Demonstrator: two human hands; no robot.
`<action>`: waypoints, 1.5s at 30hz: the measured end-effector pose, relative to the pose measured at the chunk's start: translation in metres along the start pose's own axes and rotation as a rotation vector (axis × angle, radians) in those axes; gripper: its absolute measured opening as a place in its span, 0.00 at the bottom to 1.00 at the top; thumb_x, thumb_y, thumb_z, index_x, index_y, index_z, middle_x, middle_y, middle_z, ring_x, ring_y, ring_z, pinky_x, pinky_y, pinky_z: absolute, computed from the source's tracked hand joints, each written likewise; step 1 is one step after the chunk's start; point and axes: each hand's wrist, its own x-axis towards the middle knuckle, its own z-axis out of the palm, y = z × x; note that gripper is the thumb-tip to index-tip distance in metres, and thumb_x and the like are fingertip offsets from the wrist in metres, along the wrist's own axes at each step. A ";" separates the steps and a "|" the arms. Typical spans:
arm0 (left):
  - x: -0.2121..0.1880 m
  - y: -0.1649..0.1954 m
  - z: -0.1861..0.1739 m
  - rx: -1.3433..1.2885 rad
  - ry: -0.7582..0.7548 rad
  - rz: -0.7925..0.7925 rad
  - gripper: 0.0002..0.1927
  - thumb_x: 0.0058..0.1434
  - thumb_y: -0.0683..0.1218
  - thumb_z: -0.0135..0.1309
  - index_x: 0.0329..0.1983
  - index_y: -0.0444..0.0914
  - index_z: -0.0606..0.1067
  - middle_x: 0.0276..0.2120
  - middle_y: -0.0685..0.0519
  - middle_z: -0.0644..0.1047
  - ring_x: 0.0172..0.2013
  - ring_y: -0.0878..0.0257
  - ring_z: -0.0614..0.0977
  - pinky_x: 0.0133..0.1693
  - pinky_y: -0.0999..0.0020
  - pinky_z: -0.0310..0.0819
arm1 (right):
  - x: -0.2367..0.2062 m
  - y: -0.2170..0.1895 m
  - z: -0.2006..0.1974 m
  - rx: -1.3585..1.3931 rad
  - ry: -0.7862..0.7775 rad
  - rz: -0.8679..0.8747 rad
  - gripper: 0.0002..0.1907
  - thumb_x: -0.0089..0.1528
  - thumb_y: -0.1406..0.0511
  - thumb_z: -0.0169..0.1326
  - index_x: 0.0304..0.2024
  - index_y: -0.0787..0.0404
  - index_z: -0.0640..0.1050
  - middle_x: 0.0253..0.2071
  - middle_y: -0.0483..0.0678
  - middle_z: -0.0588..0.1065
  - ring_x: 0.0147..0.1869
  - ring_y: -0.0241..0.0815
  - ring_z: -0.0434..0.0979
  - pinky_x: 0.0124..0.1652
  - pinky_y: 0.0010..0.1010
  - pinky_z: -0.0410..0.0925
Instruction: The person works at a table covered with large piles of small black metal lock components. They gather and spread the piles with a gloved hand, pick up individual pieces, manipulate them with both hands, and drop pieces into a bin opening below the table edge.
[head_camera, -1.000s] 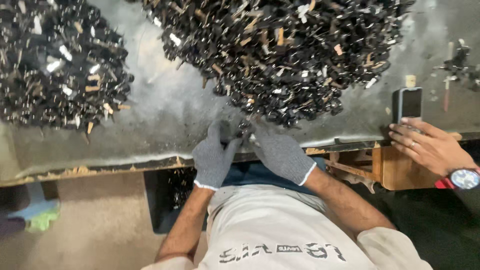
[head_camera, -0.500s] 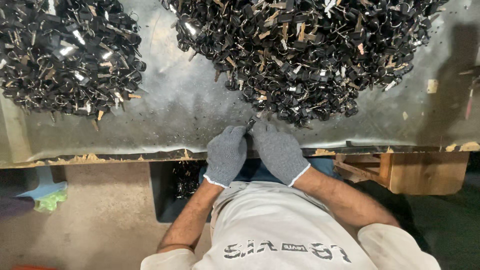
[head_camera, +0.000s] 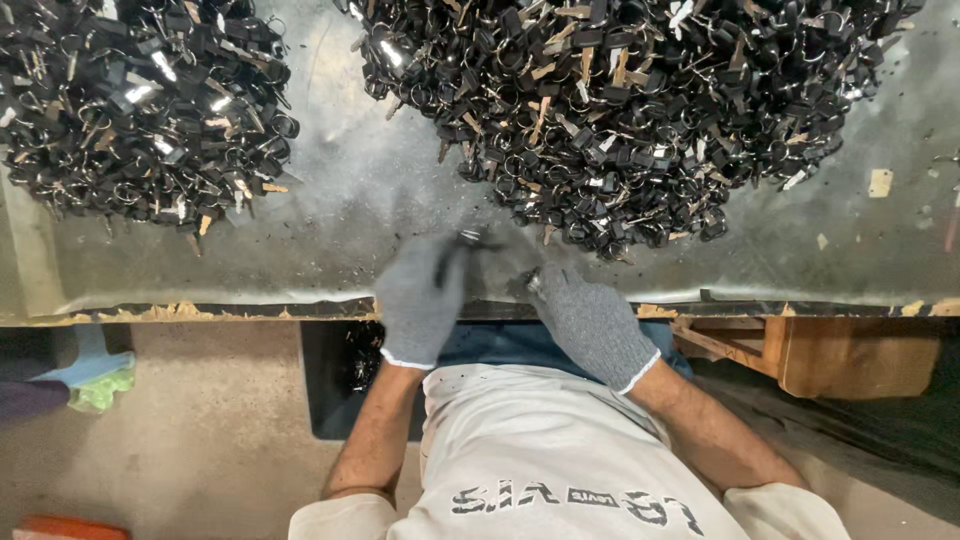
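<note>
Both my hands wear grey knit gloves and work at the near edge of a grey metal table. My left hand is blurred with motion and grips a small black part with a metal ring at its fingertips. My right hand is closed around another small dark piece close beside it. A large heap of black clips with metal rings lies just beyond my hands. A second heap of the same parts lies at the far left.
A black bin holding dark parts sits under the table edge, left of my body. A wooden frame stands at the right under the table. A light blue and green cloth lies on the floor at the left.
The other person's hand with a watch and the phone at the right edge are out of view. My hands have drawn apart, the left one moving fast with a part.
</note>
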 end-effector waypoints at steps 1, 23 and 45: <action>0.006 -0.004 -0.009 0.043 0.107 -0.106 0.10 0.66 0.45 0.61 0.47 0.37 0.78 0.36 0.47 0.79 0.31 0.53 0.83 0.33 0.60 0.76 | 0.000 -0.001 0.000 -0.004 -0.006 0.001 0.23 0.65 0.56 0.54 0.54 0.67 0.72 0.34 0.58 0.78 0.25 0.54 0.81 0.22 0.43 0.73; -0.038 0.052 0.015 -0.487 -0.407 -0.168 0.10 0.55 0.38 0.60 0.41 0.39 0.83 0.37 0.51 0.84 0.37 0.58 0.87 0.41 0.63 0.81 | -0.022 0.021 -0.045 0.574 0.233 -0.140 0.36 0.52 0.63 0.67 0.61 0.62 0.71 0.54 0.62 0.76 0.54 0.60 0.80 0.51 0.46 0.72; -0.027 -0.005 0.041 0.029 -0.236 0.037 0.12 0.57 0.45 0.62 0.45 0.43 0.77 0.32 0.52 0.80 0.32 0.51 0.82 0.35 0.54 0.74 | 0.016 -0.004 -0.005 0.244 0.039 -0.010 0.15 0.66 0.60 0.57 0.45 0.65 0.74 0.39 0.60 0.77 0.41 0.63 0.80 0.39 0.50 0.72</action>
